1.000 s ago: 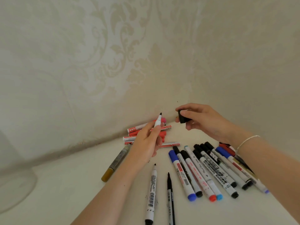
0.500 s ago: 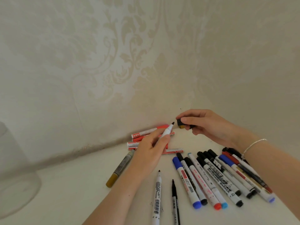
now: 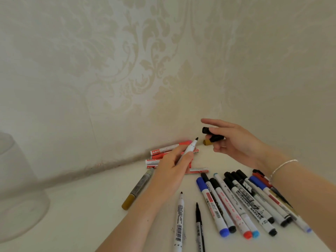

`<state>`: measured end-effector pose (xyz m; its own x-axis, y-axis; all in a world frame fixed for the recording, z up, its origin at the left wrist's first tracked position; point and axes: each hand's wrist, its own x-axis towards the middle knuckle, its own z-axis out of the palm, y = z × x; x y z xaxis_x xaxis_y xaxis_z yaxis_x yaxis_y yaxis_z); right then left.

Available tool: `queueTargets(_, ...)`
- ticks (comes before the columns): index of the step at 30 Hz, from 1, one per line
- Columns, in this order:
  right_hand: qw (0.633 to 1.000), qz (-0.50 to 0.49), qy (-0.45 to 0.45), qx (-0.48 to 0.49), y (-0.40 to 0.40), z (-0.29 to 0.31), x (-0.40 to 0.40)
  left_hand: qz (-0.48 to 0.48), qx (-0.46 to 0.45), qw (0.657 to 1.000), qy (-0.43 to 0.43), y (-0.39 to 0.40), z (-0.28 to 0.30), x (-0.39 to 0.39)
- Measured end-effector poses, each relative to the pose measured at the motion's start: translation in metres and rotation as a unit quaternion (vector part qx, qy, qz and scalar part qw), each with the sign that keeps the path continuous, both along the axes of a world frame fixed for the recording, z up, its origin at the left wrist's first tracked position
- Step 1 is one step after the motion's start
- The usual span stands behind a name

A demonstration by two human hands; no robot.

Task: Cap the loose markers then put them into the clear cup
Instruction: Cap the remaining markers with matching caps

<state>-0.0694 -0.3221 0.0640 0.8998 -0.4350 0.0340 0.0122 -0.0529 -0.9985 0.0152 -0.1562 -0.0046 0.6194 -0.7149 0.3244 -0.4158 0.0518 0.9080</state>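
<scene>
Since a moment ago my right hand [image 3: 234, 142] has loosened around the black caps [image 3: 212, 134], my left hand [image 3: 172, 166] grips the uncapped marker [image 3: 190, 149] near them, awaiting alignment and capping.

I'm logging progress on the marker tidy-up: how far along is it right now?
Early. Done: nothing shows in the clear cup, though its wall is hazy. In hand: the left hand holds an uncapped black-tipped marker; the right hand holds black caps, not yet fitted. Left: two uncapped markers lie in front, and the row of capped markers stays on the table.
</scene>
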Motion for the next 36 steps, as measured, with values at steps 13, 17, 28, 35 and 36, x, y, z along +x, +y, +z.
queueTargets(13,0.995,-0.027,0.034,-0.088,0.032,-0.022,0.011,-0.025,-0.115,0.951,0.287,0.001,0.013,-0.003)
queueTargets(17,0.993,-0.02,0.047,-0.11,0.036,-0.021,0.012,-0.022,-0.123,0.945,0.302,0.002,0.015,-0.004)
queueTargets(28,0.989,-0.081,0.013,-0.123,0.03,-0.006,0.02,-0.003,-0.083,0.97,0.228,0.001,0.014,-0.007)
queueTargets(35,0.988,-0.104,-0.053,-0.101,0.034,-0.009,0.018,-0.052,-0.049,0.986,0.152,0.0,0.011,-0.008)
queueTargets(36,0.987,-0.107,-0.054,-0.105,0.034,-0.01,0.018,-0.056,-0.046,0.987,0.145,0.0,0.01,-0.007)
